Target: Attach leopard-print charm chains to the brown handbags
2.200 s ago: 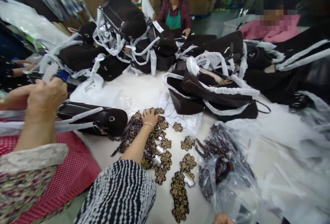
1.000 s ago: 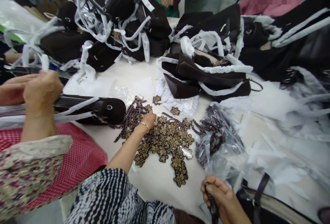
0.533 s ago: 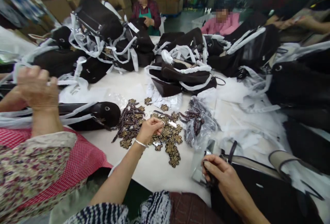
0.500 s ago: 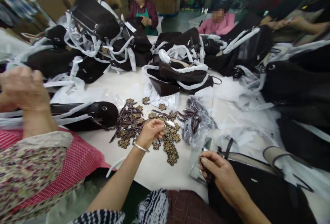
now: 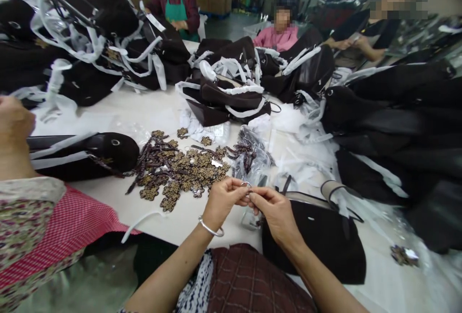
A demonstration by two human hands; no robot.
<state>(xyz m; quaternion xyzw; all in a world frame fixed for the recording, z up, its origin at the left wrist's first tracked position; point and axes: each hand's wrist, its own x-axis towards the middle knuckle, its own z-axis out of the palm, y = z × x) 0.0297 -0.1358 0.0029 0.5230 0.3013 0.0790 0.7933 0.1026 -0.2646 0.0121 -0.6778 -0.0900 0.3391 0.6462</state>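
Observation:
My left hand [image 5: 224, 198] and my right hand [image 5: 275, 210] meet over the table's near edge, both pinched on a small metal key ring [image 5: 246, 185]. A silver bangle sits on my left wrist. Just beyond my hands lies a heap of leopard-print flower charms [image 5: 180, 169] with dark tassels beside them. A black handbag [image 5: 317, 236] lies under my right hand, its grey strap curling to the right.
Dark bags wrapped in white paper strips [image 5: 224, 92] pile across the white table [image 5: 151, 111]. A clear plastic bag of tassels [image 5: 249, 154] lies behind my hands. A co-worker's arm and patterned sleeve [image 5: 21, 197] are at the left over a bag [image 5: 94, 152]. Other people sit at the far side.
My left hand has come back from the charm heap toward me, and my right hand has risen from the black bag to meet it. Both now pinch the ring together.

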